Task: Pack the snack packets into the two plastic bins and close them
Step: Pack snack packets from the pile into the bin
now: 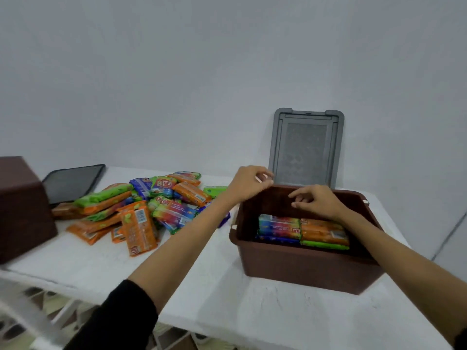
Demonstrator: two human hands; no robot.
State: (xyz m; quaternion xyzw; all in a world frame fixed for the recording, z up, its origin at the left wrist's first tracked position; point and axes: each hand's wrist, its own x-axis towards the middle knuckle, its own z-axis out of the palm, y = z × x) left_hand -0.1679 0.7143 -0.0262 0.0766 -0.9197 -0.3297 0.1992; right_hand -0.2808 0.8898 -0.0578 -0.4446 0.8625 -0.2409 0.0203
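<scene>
Head view, step in hand: the person is filling the right brown bin (303,269), and, as I judge it, both hands are pausing between one packet and the next.
Head view, packed so far: the packets inside (303,231) are lying flat in tidy side-by-side stacks low in the bin, with plenty of bare wall showing above them.
Head view, waiting: a big loose pile of snack packets (141,210) is lying on the bench (202,279) to the left of this bin, so most of the packing is looking undone.
Head view, second bin (22,208): it is standing at the bench's left edge, with a dark lid (73,183) lying flat behind the pile.
Head view, grey lid (305,147): it is leaning upright against the wall just behind the right bin, not on it.
Head view, left grip: the left hand (249,184) is hovering at the bin's far left corner, fingers loosely curled and carrying no packet; whether the fingertips are touching the rim I cannot tell.
Head view, right grip: the right hand (318,200) is hanging over the stacks, fingers relaxed and half bent, holding nothing and apart from the packets.
Next move: it is probably calling for a reach left into the pile, then laying the packets flat on the lower stack.
</scene>
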